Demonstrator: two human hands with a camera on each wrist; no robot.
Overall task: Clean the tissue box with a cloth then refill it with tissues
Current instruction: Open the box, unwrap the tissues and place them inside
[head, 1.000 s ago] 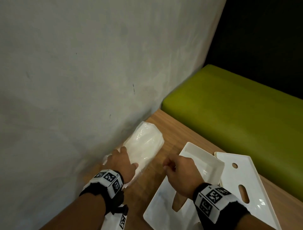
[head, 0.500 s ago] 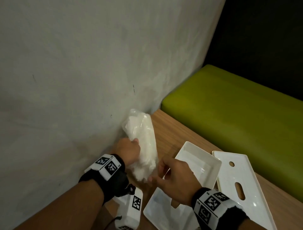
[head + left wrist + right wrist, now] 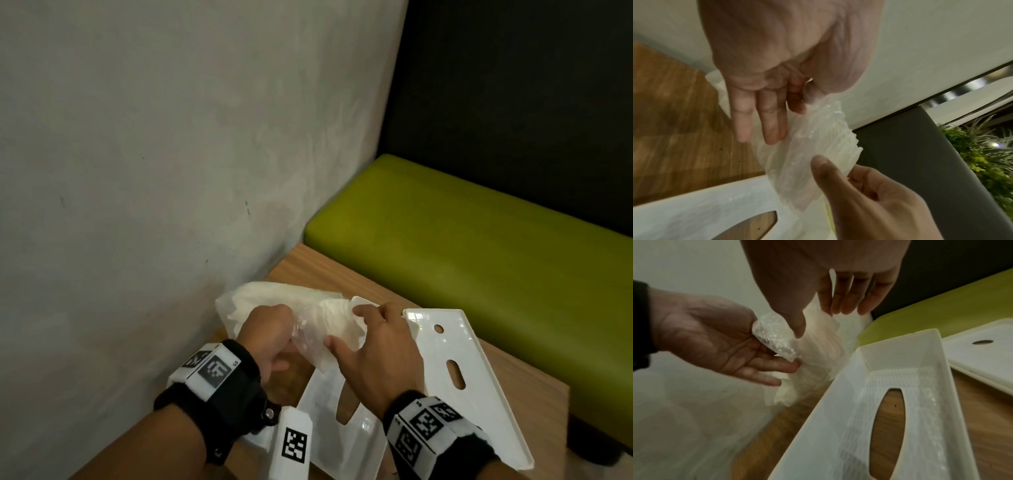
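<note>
Gripping the clear plastic tissue pack (image 3: 274,305) at centre frame, our left hand (image 3: 269,330) and right hand (image 3: 375,346) could tear tissues; the white plastic tissue box (image 3: 900,386) waits lower right on the counter (image 3: 342,270).

Wooden table (image 3: 383,291) bears tissue box (image 3: 920,363) and lid (image 3: 479,394).

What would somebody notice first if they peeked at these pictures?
Probably both hands in the middle, the left hand and right hand, pinching a crinkly plastic pack of tissues above the wooden table. Then the empty white tissue box beside them, and the bright green bench behind.
</note>
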